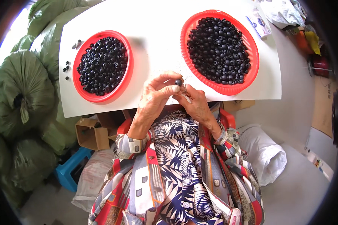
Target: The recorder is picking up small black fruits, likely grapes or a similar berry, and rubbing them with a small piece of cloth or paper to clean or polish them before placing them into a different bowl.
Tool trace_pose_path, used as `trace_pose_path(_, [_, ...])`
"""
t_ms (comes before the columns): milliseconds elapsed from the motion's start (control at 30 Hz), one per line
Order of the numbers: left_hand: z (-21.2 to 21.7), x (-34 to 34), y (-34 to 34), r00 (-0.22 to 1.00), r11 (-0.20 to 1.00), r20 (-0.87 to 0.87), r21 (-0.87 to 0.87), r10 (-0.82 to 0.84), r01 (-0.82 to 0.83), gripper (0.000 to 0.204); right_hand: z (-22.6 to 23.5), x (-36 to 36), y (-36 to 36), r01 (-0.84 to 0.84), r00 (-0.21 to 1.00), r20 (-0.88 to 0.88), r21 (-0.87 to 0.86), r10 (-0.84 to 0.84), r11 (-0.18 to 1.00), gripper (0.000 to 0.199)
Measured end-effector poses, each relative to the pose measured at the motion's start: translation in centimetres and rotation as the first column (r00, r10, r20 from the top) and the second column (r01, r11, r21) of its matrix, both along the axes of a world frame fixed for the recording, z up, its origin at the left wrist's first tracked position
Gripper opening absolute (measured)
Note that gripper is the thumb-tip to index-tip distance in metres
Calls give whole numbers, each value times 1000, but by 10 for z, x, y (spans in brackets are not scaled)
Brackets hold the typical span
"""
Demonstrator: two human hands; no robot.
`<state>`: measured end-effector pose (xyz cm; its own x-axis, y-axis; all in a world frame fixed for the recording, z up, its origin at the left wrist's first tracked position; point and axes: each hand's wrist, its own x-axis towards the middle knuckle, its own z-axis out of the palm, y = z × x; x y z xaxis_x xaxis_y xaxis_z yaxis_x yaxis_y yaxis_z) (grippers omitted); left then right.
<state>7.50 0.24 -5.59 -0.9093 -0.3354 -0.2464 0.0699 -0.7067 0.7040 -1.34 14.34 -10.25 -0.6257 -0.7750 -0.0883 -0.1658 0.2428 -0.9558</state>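
In front of my body, over the near edge of the white table, both hands come together. My left hand pinches a small round black plastic piece between thumb and fingers. Close against it, my right hand has its thumb and forefinger pressed together; whatever lies between them is too small to make out. A red plastic basin to the left holds a heap of small black pieces, many showing round holes. To the right, a larger red basket is full of similar rounded black pieces.
Several loose black pieces lie near the table's left edge. A small packet sits at the far right. Green sacks are piled at left, beside a cardboard box and blue stool. A white sack stands at right.
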Motion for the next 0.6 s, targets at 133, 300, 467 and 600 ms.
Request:
trace_pose_path(133, [-2,4,0,999,999,-19,21,36,-36,24,2,2,-1,20,999,49,17,-21,1000,34])
trace_pose_path(300, [-7,6,-2,998,998,-17,36,61,-60,22,4,2,1,19,998,54,8,-19,1000,24])
trace_pose_path(467, [-15,12,-5,996,996,-18,16,86,-86,18,12,-5,3,-183,948,-238,139,212,973,25])
trace_pose_path(600, [-14,13,-5,995,995,-8,-4,95,-95,20,11,-5,4,-177,946,-260,82,192,981,33])
